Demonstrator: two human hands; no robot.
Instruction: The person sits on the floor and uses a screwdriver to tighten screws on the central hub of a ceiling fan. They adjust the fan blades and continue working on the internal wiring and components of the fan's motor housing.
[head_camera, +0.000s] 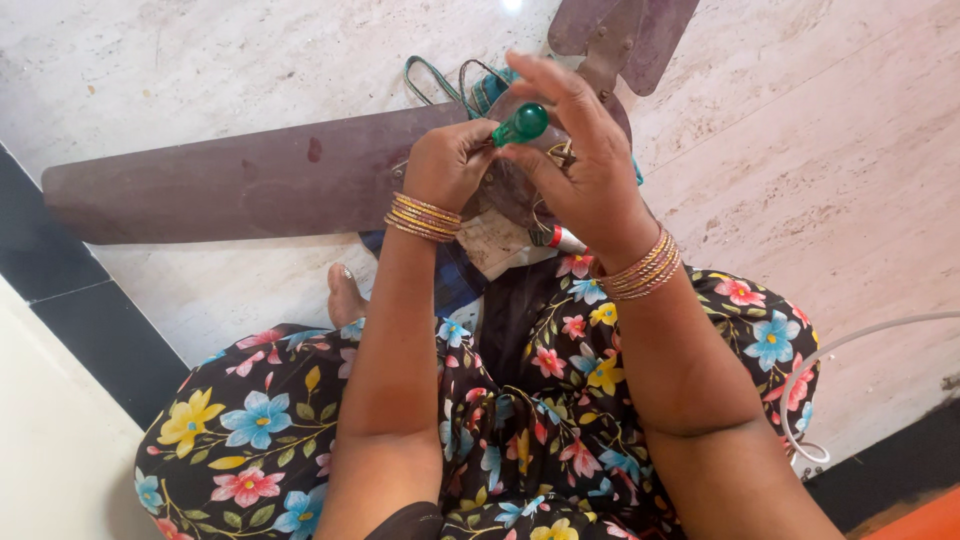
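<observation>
Green-handled screwdriver (520, 124) sits over the fan hub (520, 190), my right hand (585, 160) wrapped around its handle while my left hand (450, 160) pinches low by the shaft. I judge a hub screw is being worked; next I need steady downward pressure and a straight turn.

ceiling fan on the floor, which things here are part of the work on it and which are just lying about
In use:
- ceiling fan, blades spread on the floor
- green-handled screwdriver, at the fan hub
- left hand and right hand, both at the hub

Lying about:
- white cable
- teal strap behind the hub
- red and white tool under the right wrist
</observation>
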